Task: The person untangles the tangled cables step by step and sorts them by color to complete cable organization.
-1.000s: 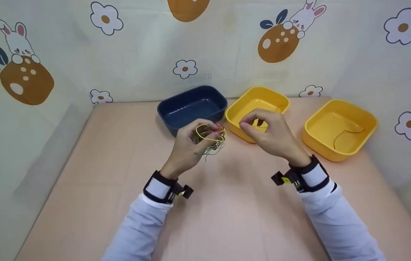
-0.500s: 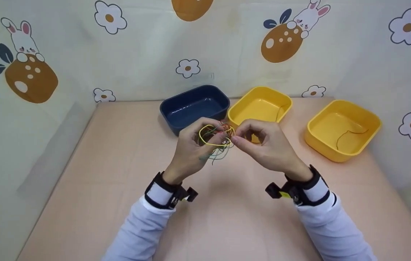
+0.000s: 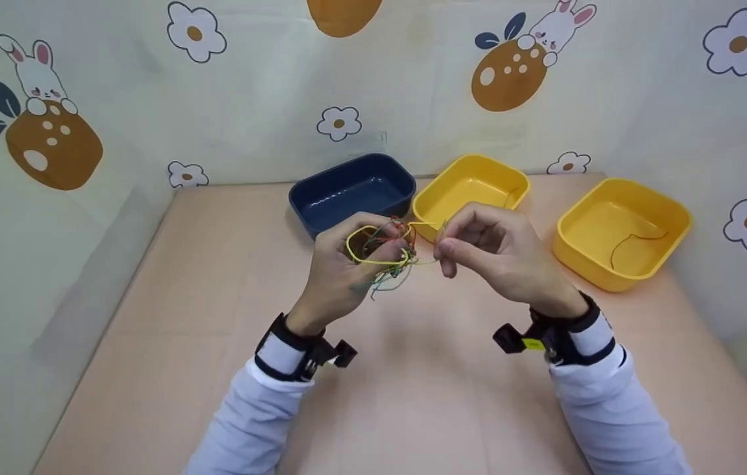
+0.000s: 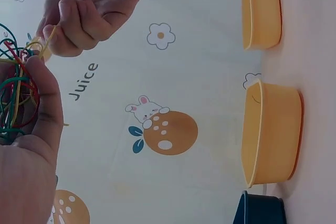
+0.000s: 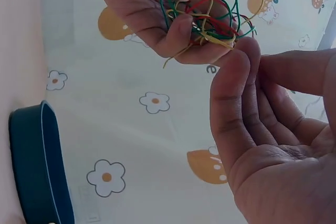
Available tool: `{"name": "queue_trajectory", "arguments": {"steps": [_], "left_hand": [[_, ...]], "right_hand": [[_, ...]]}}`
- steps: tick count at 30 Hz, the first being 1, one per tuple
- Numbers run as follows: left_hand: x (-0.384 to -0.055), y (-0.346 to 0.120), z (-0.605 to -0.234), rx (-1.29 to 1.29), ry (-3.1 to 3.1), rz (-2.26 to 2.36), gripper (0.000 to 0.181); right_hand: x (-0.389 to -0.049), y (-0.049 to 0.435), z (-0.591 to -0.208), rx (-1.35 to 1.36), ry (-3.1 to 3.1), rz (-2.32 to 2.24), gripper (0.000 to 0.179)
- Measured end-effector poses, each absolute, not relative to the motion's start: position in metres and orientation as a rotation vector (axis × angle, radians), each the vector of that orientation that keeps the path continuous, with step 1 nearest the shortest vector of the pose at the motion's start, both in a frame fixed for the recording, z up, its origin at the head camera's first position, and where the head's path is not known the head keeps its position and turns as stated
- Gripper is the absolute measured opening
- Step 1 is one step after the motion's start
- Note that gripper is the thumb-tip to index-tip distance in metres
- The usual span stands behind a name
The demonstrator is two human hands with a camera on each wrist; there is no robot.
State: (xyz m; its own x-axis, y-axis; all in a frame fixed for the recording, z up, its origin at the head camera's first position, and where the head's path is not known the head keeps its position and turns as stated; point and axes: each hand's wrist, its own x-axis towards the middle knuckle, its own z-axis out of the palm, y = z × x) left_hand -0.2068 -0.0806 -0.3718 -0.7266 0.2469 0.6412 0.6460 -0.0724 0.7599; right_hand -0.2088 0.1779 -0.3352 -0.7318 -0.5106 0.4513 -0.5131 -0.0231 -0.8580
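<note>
A tangle of thin yellow, red and green wires (image 4: 21,80) is bunched in my left hand (image 3: 337,277), held between thumb and fingers. One wide yellow loop stands out on its left side in the head view. My right hand (image 3: 505,257), just to the right, pinches a yellow wire (image 3: 422,223) between thumb and forefinger. That wire stretches across the small gap from the tangle. In the right wrist view the right fingertips (image 5: 233,69) are close to the bundle and hide the pinched end. Both hands are above the table, in front of the boxes.
A navy box (image 3: 360,191) stands at the back of the table (image 3: 215,264). Beside it is a yellow box (image 3: 462,188) with a thin wire inside. Another yellow box (image 3: 587,267), farther right, holds a thin dark wire (image 3: 637,237). A patterned cloth wall (image 3: 268,79) rises behind.
My right hand came left and down to the tangle, took hold of a yellow wire, and has drawn back slightly to the right with it. The left hand keeps its hold.
</note>
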Motion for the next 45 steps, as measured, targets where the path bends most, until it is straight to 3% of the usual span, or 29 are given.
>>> {"name": "queue_trajectory", "arguments": {"steps": [9, 21, 45], "left_hand": [[-0.208, -0.086, -0.370, -1.007, -1.860, -1.926, 0.010], [-0.210, -0.090, -0.371, -1.056, -1.866, -1.893, 0.015], [-0.215, -0.100, -0.370, -1.040, -1.823, -1.916, 0.013]], "right_hand": [[-0.212, 0.195, -0.330, 1.214, -1.964, 2.040, 0.008], [-0.211, 0.198, -0.323, 1.076, -1.631, 2.281, 0.018], [-0.214, 0.211, -0.318, 0.960, -1.334, 2.297, 0.013]]}}
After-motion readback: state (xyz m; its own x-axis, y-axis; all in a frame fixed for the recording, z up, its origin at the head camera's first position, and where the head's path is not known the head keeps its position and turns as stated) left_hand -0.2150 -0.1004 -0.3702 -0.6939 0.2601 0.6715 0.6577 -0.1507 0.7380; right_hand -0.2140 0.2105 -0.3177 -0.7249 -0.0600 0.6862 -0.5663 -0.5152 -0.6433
